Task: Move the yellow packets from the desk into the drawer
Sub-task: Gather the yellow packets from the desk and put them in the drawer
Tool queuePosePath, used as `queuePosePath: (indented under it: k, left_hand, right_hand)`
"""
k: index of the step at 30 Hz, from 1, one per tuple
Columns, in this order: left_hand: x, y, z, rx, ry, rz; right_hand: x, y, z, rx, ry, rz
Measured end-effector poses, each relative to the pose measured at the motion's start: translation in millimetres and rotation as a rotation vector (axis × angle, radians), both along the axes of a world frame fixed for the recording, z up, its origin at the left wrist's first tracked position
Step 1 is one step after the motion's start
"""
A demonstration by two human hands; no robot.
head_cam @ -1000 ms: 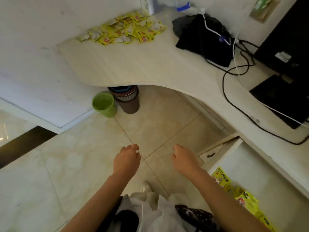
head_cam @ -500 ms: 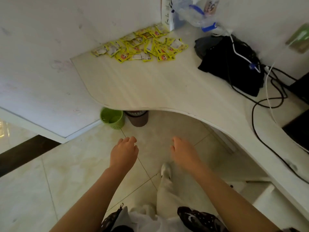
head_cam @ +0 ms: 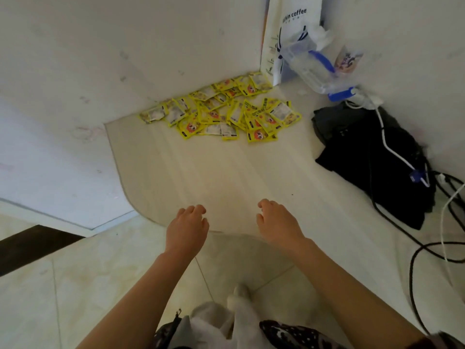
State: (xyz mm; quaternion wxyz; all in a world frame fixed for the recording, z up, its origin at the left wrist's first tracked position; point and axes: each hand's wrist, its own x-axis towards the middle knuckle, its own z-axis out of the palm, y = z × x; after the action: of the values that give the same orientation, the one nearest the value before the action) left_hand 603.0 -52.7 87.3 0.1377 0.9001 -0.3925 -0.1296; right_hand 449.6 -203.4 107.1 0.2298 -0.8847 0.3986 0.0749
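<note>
Head view: yellow packets lie well beyond both empty hands.

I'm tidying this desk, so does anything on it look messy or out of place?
Yes. The yellow packets lie in a loose, overlapping heap in the far corner of the desk against the wall, some face down. A clear plastic bottle lies tipped on its side by the black bag.

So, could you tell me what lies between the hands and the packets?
In the head view, only bare desk lies between the left hand, right hand and the packets.
</note>
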Motion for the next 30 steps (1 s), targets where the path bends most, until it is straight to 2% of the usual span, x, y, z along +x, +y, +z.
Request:
queuePosePath:
  k: [9, 20, 30]
  left_hand:
    - [91.3, -76.5, -0.1, 0.028, 0.023, 0.015]
    - [230.9, -164.2, 2.6, 0.054, 0.058, 0.016]
    - [264.8, -229.3, -20.7, 0.114, 0.107, -0.025]
  right_hand:
    - [65.3, -82.9, -1.7, -0.003, 0.032, -0.027]
    - [145.9, -174.7, -13.4, -0.009, 0.083, -0.155]
    - [184.9, -260.0, -32.9, 0.012, 0.102, -0.215]
